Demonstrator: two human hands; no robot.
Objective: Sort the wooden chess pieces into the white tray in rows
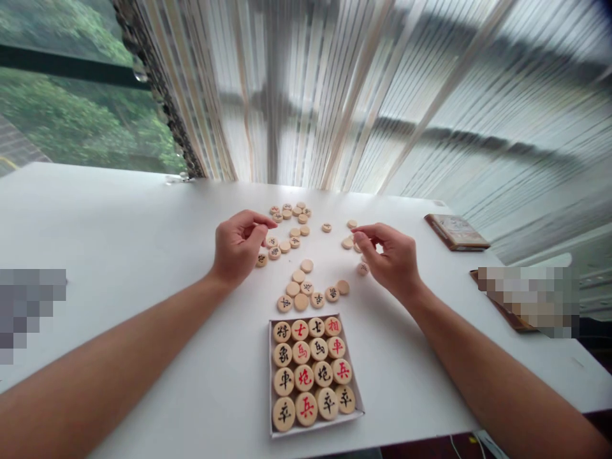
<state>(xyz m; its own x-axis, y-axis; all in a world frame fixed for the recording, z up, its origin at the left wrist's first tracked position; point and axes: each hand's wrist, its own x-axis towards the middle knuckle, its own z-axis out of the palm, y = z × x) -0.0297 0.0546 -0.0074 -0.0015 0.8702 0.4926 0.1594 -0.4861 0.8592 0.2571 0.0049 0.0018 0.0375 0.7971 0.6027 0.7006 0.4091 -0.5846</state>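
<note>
Round wooden Chinese chess pieces (301,301) lie scattered on the white table, some with characters up and some blank side up. Nearest me, a shallow white box (352,417) holds rows of pieces marked in red and black. Over the left part of the scatter is my left hand (240,248), its thumb and index finger drawn together. My right hand (389,258), also in a pinch, hovers at the scatter's right side and partly covers a few pieces. Whether either pinch contains a piece is hidden.
The white table (143,255) reaches back to a string curtain (306,95) and a window at the left. A brown-edged book-like object (456,233) lies at the right edge, with another item (507,299), partly blurred, nearer me.
</note>
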